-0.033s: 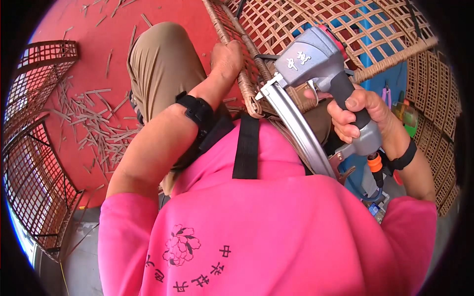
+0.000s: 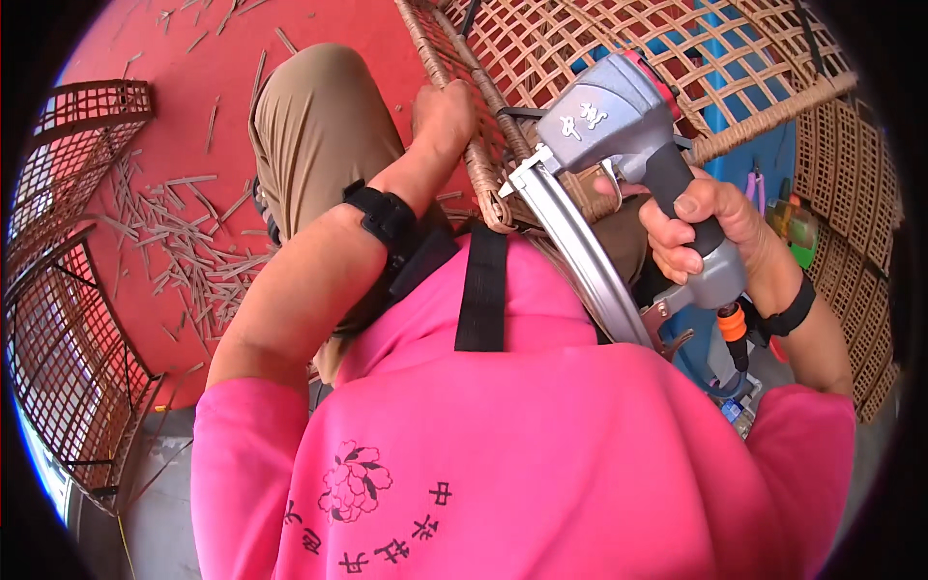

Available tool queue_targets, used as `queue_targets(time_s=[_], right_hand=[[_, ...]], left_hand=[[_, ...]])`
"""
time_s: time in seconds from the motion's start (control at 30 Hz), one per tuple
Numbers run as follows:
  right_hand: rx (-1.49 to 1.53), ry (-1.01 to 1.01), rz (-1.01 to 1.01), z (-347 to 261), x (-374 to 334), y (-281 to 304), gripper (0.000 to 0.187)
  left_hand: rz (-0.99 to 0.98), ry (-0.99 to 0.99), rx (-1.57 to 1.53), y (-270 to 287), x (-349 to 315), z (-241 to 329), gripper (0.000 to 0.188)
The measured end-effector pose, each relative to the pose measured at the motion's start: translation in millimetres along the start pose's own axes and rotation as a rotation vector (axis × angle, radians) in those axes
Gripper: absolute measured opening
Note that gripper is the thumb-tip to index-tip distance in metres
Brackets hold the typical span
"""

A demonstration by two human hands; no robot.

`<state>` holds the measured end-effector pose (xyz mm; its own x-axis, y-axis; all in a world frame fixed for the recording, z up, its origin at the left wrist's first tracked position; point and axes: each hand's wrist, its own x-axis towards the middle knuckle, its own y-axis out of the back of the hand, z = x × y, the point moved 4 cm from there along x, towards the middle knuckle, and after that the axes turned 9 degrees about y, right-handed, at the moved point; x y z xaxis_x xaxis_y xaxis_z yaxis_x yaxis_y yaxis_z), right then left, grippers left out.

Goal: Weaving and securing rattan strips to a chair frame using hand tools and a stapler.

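My right hand (image 2: 706, 217) is wrapped round the black grip of a grey air nail gun (image 2: 604, 116). Its long silver magazine slants down toward my lap, and an orange-collared hose fitting (image 2: 732, 324) sits at the handle's end. The nose rests by the wrapped edge of a woven rattan frame (image 2: 561, 58); whether it touches is unclear. On the left side of that frame, my left hand (image 2: 445, 116) is closed over the wrapped rim, its fingertips partly hidden behind it. The frame leans against my lap, its open lattice spreading away to the upper right.
Loose cut strips (image 2: 208, 261) litter the red floor (image 2: 174, 87) at left. Dark lattice panels (image 2: 72, 387) stand at the far left, and more woven rattan (image 2: 851, 184) is at the right. A green-and-clear bottle (image 2: 802, 237) and blue surface lie beyond my right hand.
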<state>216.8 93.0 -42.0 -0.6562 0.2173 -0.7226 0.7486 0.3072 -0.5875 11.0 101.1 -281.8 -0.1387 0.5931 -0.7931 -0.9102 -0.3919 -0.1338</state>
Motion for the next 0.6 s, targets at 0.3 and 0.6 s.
queue_targets(time_s=[0.3,0.6], right_hand=[[-0.076,0.058,0.226,9.2,-3.5,-15.1,0.033],[-0.14,0.043,0.252,2.3,-0.6,-22.0,0.027]], left_hand=[[-0.035,-0.009,-0.039,-2.1,5.4,-14.2,0.036],[-0.16,0.076,-0.104,-9.3,8.7,-18.0,0.03]])
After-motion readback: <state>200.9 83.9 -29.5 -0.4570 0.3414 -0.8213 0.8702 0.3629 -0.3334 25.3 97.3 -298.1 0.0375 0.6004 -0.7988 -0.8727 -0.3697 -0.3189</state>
